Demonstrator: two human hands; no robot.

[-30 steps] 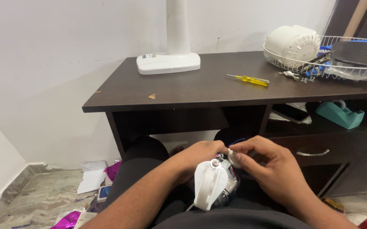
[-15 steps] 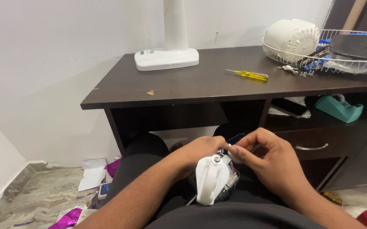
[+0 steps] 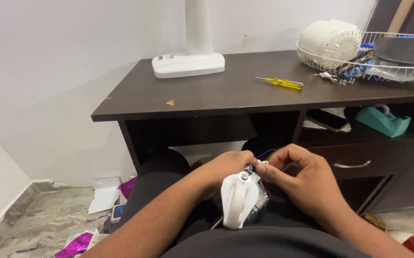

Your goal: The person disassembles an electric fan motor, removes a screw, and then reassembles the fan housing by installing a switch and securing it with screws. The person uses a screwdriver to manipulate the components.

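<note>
Barely anything has shifted since a moment ago: both my hands stay on the white motor piece (image 3: 240, 203) in my lap. My left hand (image 3: 226, 167) and right hand (image 3: 302, 179) pinch small wires at its top, below the dark desk (image 3: 207, 95), where 1 yellow screwdriver (image 3: 279, 83) lies.

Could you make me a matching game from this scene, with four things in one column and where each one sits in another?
Things:
1. yellow screwdriver
2. teal tape dispenser
3. white fan base
4. white motor part

Places:
A. on the person's lap, between both hands
B. on the shelf under the desk top
C. lying flat on the desk top, near the wire basket
D. at the back of the desk, against the wall

Pairs: 1-C, 2-B, 3-D, 4-A
</note>
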